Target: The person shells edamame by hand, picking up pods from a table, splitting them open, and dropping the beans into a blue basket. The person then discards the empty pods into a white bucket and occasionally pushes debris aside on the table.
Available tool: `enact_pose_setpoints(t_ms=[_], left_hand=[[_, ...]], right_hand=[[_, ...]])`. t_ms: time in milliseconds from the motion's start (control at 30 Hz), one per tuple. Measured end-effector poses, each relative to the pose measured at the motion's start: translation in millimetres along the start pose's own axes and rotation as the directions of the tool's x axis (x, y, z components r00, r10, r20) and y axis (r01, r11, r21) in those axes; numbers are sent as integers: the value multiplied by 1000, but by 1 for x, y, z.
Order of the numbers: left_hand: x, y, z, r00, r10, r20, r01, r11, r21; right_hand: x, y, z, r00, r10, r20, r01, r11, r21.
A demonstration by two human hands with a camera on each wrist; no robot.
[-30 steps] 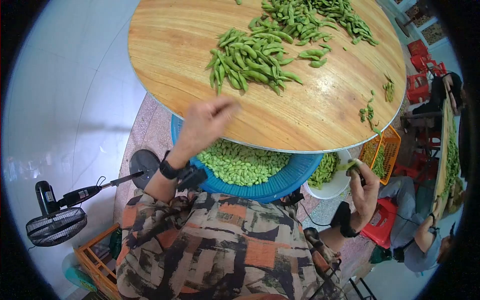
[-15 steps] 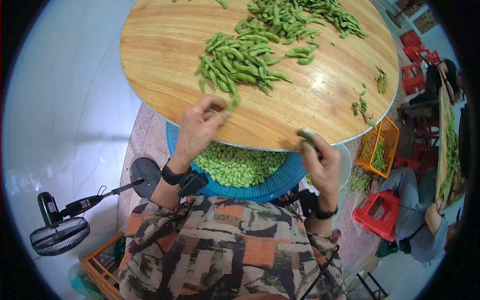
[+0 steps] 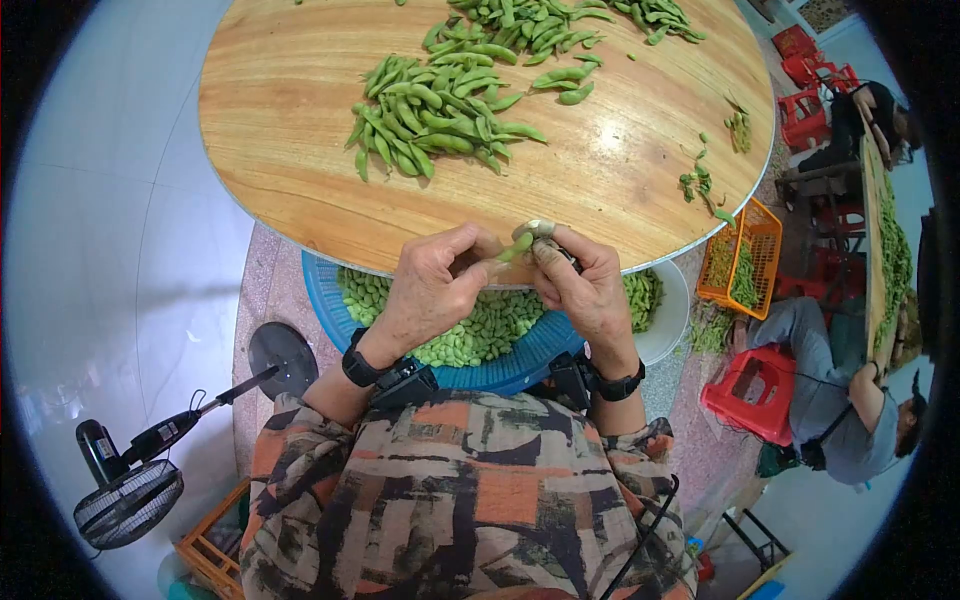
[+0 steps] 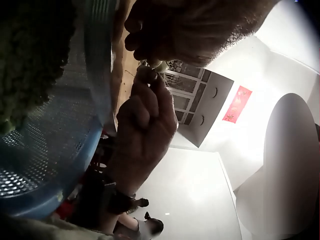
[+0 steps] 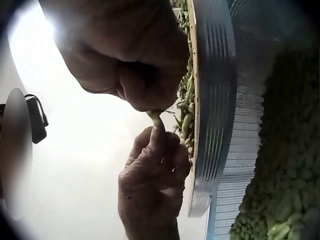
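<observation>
My left hand (image 3: pixel 440 280) pinches one end of a green soybean pod (image 3: pixel 515 247) at the near edge of the round wooden table (image 3: pixel 600 200). Thumb and fingers of my right hand (image 3: pixel 588 285) pinch the pod's other end, and a pale grey cover (image 3: pixel 538 228) shows at a right fingertip. In the right wrist view, the pod (image 5: pixel 156 119) spans the small gap between both hands. Beneath the hands sits a blue basket (image 3: pixel 325 305) of shelled green beans (image 3: pixel 470 340). A heap of whole pods (image 3: pixel 430 115) lies on the table beyond the left hand.
A white bucket (image 3: pixel 675 320) with pods stands right of the basket, beside an orange crate (image 3: pixel 765 255). A black fan (image 3: pixel 130 500) is at the left. A red stool (image 3: pixel 750 395) and a seated person (image 3: pixel 840 420) are at the right.
My left hand has taken a pod from near the heap and brought it right and nearer. My right hand has moved from above the white bucket leftward to meet it.
</observation>
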State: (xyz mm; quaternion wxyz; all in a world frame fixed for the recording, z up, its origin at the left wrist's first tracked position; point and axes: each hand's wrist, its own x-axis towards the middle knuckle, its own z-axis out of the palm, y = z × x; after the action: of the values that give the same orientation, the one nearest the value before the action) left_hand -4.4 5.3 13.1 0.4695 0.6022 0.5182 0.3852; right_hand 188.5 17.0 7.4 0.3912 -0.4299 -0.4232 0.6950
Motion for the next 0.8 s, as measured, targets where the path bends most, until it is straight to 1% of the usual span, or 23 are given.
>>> enact_pose_setpoints(t_ms=[33, 67, 100, 133, 167, 233, 267, 300, 333, 367, 400, 433, 467, 533, 567, 600, 633, 667, 700, 733, 767, 800], left_hand=[[0, 1, 0, 1000, -6, 1, 6, 1000, 1], [0, 0, 0, 1000, -9, 0, 9, 1000, 3], [0, -1, 0, 1000, 22, -20, -21, 999, 48], [0, -1, 1, 998, 54, -39, -50, 994, 93], [-1, -2, 1, 998, 52, -38, -49, 994, 93], [-1, -2, -1, 998, 53, 15, -54, 994, 94], [0, -3, -4, 999, 51, 16, -52, 994, 95], [2, -5, -8, 988, -95, 118, 117, 973, -198], [4, -6, -9, 946, -199, 256, 299, 841, -451], [3, -10, -8, 946, -199, 257, 299, 841, -450], [2, -16, -5, 911, -175, 374, 389, 668, -634], [2, -18, -4, 871, -118, 477, 475, 447, -758], [1, -17, -1, 872, -119, 476, 475, 448, -758], [2, -10, 6, 896, -150, 418, 436, 480, -761], [2, -6, 9, 896, -151, 418, 436, 480, -761], [1, -3, 10, 928, -171, 331, 359, 648, -672], [1, -1, 11, 956, -170, 240, 278, 790, -546], [1, -3, 11, 956, -171, 239, 278, 790, -546], [1, -6, 11, 974, -148, 172, 200, 917, -344], [0, -7, 11, 988, -108, 112, 121, 986, -115], [0, -4, 12, 988, -110, 111, 123, 986, -113], [1, 2, 15, 1000, -1, 25, 1, 1000, -6]], right_hand=[[-1, -1, -1, 1000, 2, 0, -2, 1000, 2], [-2, -2, -3, 999, -8, 39, 8, 1000, 1], [-2, -3, -3, 997, -17, 77, 17, 1000, 1], [-2, -2, -3, 997, -16, 78, 16, 1000, 3], [-2, -2, -4, 997, -20, 76, 21, 1000, -6], [-2, -1, -6, 997, -24, 73, 25, 1000, -14], [-1, -1, -9, 994, -10, 106, 8, 1000, 26], [-1, -1, -12, 990, 1, 139, -10, 998, 66], [-1, -2, -14, 990, 1, 138, -10, 998, 66], [-1, -4, -16, 980, 62, 187, -99, 976, 195], [-1, -5, -17, 963, 116, 244, -192, 930, 315], [-1, -5, -17, 963, 116, 244, -192, 929, 316], [0, -4, -16, 965, 97, 245, -180, 921, 346], [-1, -6, -13, 966, 76, 246, -167, 912, 375], [-4, -8, -8, 992, 49, 113, -68, 984, 164], [-6, -9, -4, 1000, -9, -12, 8, 998, -66], [-7, -8, -2, 1000, -7, -13, 6, 998, -65], [-8, -7, 1, 978, -211, 0, 200, 928, -313], [-8, -6, 3, 916, -396, 66, 368, 762, -533], [-10, -7, 6, 916, -395, 69, 369, 763, -530], [-12, -9, 9, 908, -417, 39, 362, 735, -573], [-13, -10, 12, 898, -440, 7, 351, 706, -615]])
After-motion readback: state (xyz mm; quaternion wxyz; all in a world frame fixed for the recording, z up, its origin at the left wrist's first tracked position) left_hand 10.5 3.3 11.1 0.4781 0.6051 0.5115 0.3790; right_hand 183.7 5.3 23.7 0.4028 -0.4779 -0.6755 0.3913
